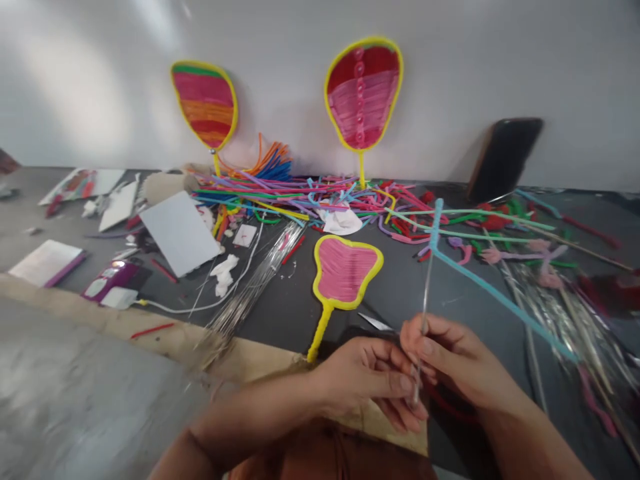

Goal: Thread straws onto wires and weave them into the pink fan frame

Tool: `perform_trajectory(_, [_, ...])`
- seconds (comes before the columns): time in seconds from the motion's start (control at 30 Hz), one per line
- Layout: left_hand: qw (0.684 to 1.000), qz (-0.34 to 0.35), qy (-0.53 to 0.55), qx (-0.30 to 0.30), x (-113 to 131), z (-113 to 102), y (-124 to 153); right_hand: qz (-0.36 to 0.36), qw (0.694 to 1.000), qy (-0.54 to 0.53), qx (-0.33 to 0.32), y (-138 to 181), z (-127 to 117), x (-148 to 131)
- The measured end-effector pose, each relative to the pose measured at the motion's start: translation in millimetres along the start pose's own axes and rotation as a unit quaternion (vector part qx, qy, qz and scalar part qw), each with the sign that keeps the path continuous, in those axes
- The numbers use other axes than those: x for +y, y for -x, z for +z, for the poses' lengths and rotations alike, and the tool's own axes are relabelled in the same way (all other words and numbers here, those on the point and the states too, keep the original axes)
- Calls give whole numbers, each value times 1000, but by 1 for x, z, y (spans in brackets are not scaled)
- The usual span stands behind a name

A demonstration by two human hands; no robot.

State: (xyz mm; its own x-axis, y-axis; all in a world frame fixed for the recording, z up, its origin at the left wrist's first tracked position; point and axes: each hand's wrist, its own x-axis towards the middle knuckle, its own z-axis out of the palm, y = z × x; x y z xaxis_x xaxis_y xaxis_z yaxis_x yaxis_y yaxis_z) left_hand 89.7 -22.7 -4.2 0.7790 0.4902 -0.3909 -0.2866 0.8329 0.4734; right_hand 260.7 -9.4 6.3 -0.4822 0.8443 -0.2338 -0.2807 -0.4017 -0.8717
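My left hand and my right hand meet low in the middle, both pinched on a thin metal wire that rises between them. A light blue pipe cleaner is wound on the wire's top and slants down to the right. Just beyond my hands lies a pink woven fan with a yellow rim and handle. Scissor tips poke out near my left hand.
Two finished fans lean on the white wall. A heap of coloured pipe cleaners spreads along the dark tabletop. Silver wire bundles, white cards, a charger cable and a dark tablet lie around.
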Motion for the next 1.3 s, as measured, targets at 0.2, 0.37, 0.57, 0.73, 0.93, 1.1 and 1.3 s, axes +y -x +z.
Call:
perform_trajectory(0.2, [997,39,59,38,-25,2,4,37,997,55,-37,2,0,3])
perform_trajectory(0.37, [993,60,58,83,-29,-3,8,49,995,80,-41,-3,-1,9])
perform_trajectory(0.57, [991,85,2,102,-19,-10,10,24,998,58,-32,-11,0,13])
perform_trajectory(0.73, [990,90,-23,106,-16,-12,7,4,997,75,-15,-14,0,14])
perform_trajectory(0.93, [987,86,-53,123,-14,-11,4,1,997,82,-17,-14,1,10])
perform_trajectory(1.1, [990,60,-47,121,-11,-11,6,-7,997,72,-12,-14,-1,10])
perform_trajectory(1.3, [996,-16,-12,91,-8,-15,11,-30,999,44,2,-14,-3,12])
